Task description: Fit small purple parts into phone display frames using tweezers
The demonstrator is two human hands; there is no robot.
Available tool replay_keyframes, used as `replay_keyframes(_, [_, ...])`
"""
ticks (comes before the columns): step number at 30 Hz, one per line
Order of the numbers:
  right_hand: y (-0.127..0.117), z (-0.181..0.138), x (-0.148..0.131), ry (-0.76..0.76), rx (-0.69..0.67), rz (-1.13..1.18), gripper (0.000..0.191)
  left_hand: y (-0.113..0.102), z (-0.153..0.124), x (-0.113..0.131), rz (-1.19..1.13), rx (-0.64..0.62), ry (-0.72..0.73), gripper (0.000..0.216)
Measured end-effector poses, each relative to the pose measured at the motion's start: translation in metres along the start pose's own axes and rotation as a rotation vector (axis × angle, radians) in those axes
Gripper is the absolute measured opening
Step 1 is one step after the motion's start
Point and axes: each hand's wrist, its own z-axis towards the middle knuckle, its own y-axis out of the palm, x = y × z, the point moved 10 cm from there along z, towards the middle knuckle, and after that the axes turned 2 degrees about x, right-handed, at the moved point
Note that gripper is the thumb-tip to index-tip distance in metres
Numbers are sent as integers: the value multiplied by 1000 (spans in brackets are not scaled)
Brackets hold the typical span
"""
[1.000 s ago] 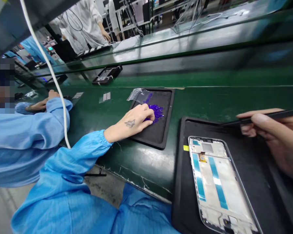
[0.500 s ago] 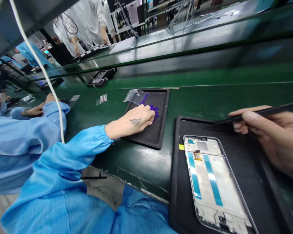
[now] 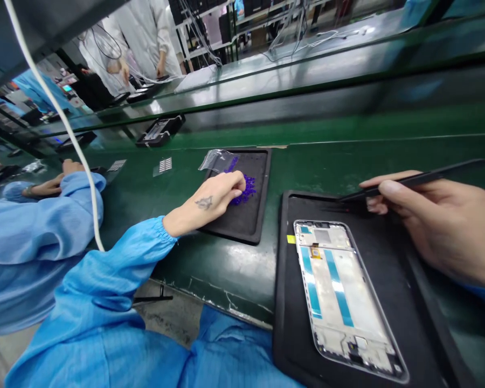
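Observation:
My left hand (image 3: 212,199) is over a small black tray (image 3: 246,229), fingers curled and thumb tip against them. Whatever it may pinch is hidden. Just beside its fingertips lies a pile of tiny purple pieces (image 3: 248,188) on the tray. A clear plastic bag (image 3: 216,160) with more purple pieces lies across the tray's far left corner. My right hand (image 3: 440,221) holds black tweezers (image 3: 440,173), their tips pointing left over the far edge of a larger black tray (image 3: 285,323). In that tray lies a phone frame (image 3: 367,285) with blue strips and a small yellow tab.
The green workbench (image 3: 222,264) has a worn front edge. Label sheets (image 3: 165,166) and a black fixture (image 3: 160,131) lie farther left. A white cable (image 3: 64,116) hangs in front at left. A co-worker's blue sleeve (image 3: 36,226) is close on the left; people in white stand behind.
The view has shifted slightly, so the bench things appear farther left. My left fingers have risen a little from the purple pile, uncovering more of it. The tweezers stay in my right hand.

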Motion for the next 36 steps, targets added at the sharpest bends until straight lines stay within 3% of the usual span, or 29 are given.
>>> replay_keyframes(3, [15, -3, -23, -69, -34, 61, 31, 3, 10, 9, -283, 88, -65, 13])
replay_keyframes(7, [35, -18, -50, -92, -102, 96, 22, 32, 20, 25, -828, 114, -222, 10])
replay_keyframes(12, [40, -39, -44, -52, -157, -47, 21, 70, 9, 28, -1199, 69, -492, 17])
replay_keyframes(18, [49, -47, -28, 16, -224, -138, 29, 83, -1, 26, -1237, 38, -599, 16])
replay_keyframes(36, [57, -48, -27, -3, -285, -267, 24, 87, 3, 26, -1085, 10, -459, 13])
